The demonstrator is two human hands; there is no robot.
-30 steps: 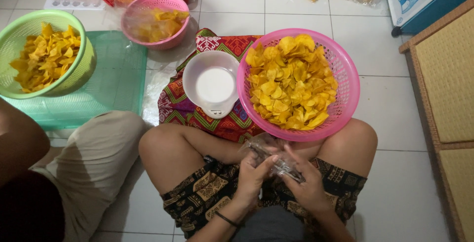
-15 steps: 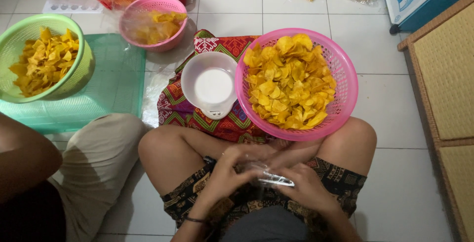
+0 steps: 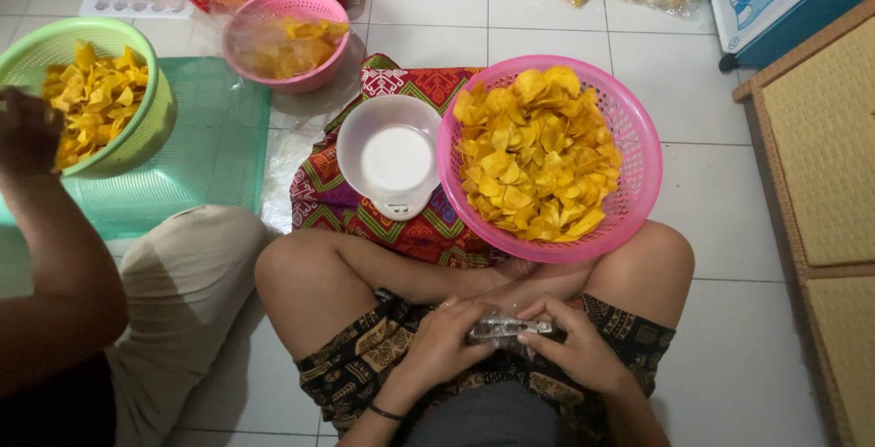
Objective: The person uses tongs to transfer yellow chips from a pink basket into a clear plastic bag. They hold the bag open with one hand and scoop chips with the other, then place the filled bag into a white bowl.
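From the head camera, both hands are meeting low in the lap, at six o'clock. The left hand (image 3: 447, 342) and right hand (image 3: 574, 347) are each curling closed around the ends of a small clear bag (image 3: 501, 328), pinching it between them. At twelve o'clock from the hands, a pink basket (image 3: 638, 137) of yellow chips (image 3: 533, 160) is resting against the knees, touching a white scale (image 3: 392, 160) at its nine o'clock. A co-worker's hand (image 3: 27, 128) is reaching toward a green basket (image 3: 150, 110) at ten o'clock.
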